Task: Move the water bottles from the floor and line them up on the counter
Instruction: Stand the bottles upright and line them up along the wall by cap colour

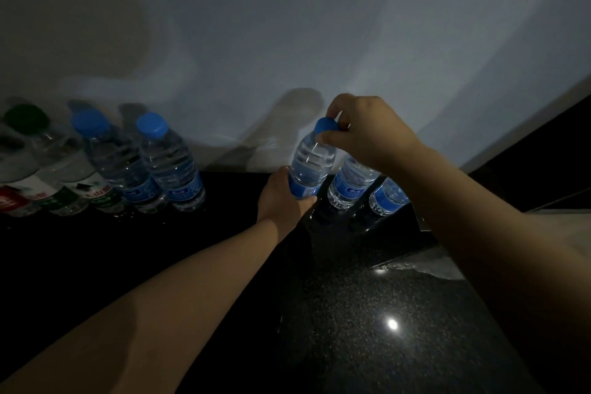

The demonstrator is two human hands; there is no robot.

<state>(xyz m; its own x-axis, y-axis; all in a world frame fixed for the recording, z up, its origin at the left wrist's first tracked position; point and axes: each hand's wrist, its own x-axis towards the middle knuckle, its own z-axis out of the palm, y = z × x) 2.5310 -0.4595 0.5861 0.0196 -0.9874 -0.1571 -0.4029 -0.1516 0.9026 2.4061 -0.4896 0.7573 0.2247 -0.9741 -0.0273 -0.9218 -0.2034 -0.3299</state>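
Note:
A clear water bottle with a blue cap and blue label stands at the middle of the dark counter. My left hand grips its lower part around the label. My right hand pinches its cap from above. Two more blue-label bottles stand just right of it, partly hidden behind my right arm. At the left, two blue-cap bottles stand in a row against the wall.
Further left are several bottles with green and red labels, one with a green cap. A pale wall runs behind the counter. The counter's right edge drops off near a lighter surface.

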